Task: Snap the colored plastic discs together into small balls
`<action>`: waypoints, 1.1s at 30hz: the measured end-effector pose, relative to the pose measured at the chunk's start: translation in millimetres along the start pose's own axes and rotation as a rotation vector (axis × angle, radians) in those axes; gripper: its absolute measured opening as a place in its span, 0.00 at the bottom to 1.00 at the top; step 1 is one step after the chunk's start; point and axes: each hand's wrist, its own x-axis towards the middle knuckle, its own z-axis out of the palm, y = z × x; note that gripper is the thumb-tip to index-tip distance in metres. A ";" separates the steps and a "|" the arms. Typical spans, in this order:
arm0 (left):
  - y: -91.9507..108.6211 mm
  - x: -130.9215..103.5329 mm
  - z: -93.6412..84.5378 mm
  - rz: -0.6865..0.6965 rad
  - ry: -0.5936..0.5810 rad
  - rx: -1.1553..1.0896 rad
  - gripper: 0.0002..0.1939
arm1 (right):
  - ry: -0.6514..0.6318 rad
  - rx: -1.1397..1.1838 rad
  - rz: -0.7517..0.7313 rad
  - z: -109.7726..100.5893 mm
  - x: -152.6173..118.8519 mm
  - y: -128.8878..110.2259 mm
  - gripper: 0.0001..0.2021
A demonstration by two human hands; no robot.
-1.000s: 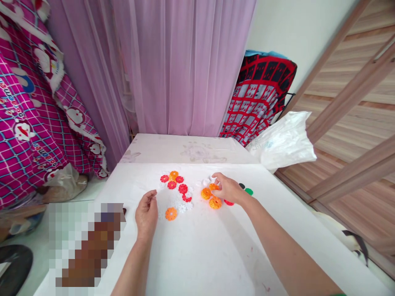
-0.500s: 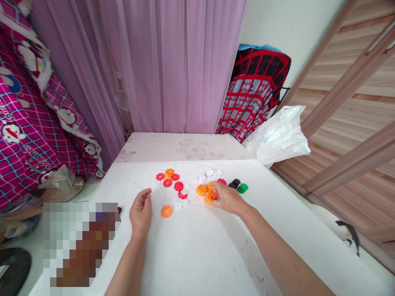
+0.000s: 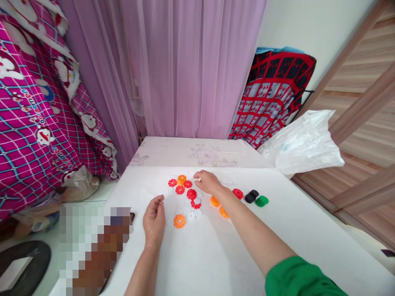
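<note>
Over the table (image 3: 197,255), left of the front orange disc (image 3: 179,221), the left hand (image 3: 154,222) is loosely curled; beyond the disc and to its right, the right hand (image 3: 206,183) reaches past red discs (image 3: 191,194); the hands are apart, but whether either grips anything, I cannot tell; orange stacks (image 3: 215,201), then black (image 3: 250,198) and green discs (image 3: 261,201), lie right of that disc.

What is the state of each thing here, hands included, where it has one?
Left hand: fingers curled, no piece visible
Right hand: fingers bent, grasp unclear
Black pieces: overlapping
Green pieces: lying flat
Nearest orange piece: lying flat
White bag: crumpled
Purple curtain: hanging in folds
Red-black cloth: draped
</note>
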 end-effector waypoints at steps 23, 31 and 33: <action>0.8 -0.1 -0.3 -0.002 -0.014 0.009 0.14 | 0.121 0.171 0.147 -1.1 -8.3 -13.4 0.22; 1.2 0.5 -0.7 -0.017 -0.032 0.040 0.16 | 0.112 0.239 0.341 -5.7 -123.2 63.5 0.20; 1.7 1.0 -0.7 -0.010 -0.024 0.032 0.16 | 0.096 0.227 0.339 -2.3 -132.9 64.9 0.21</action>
